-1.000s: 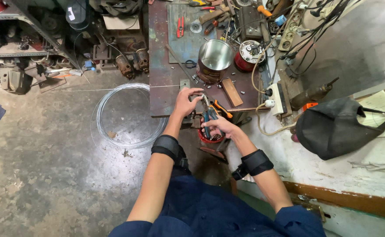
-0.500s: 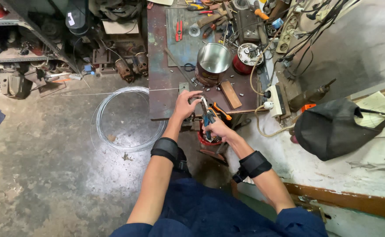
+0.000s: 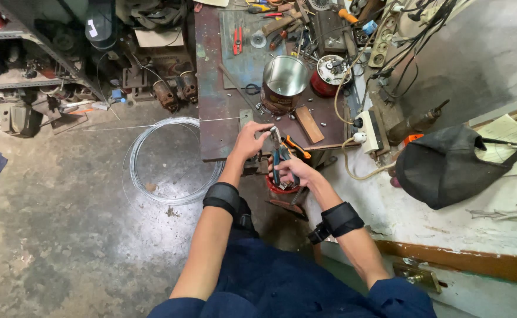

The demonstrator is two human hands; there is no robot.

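Note:
My right hand [image 3: 296, 171] grips a pair of pliers [image 3: 279, 154] with blue and orange handles, jaws pointing up toward the bench edge. Just left of the jaws, my left hand [image 3: 250, 140] pinches something small at the plier tips, too small to make out; a thin wire [image 3: 152, 126] runs left from it to a coil of wire [image 3: 170, 162] lying on the concrete floor. Both hands hover over the near edge of the dark metal workbench [image 3: 217, 106]. A small red container [image 3: 282, 187] sits below my right hand.
On the bench stand an open metal can [image 3: 285, 79], a red round part [image 3: 329, 73], a wooden block [image 3: 309, 123], red-handled pliers [image 3: 238, 40] and scattered tools. A black bag [image 3: 447, 165] lies at the right. Shelves of old parts [image 3: 28, 88] line the left.
My hands and the pliers have shifted slightly up toward the bench edge; the grip is the same. The view has moved a little.

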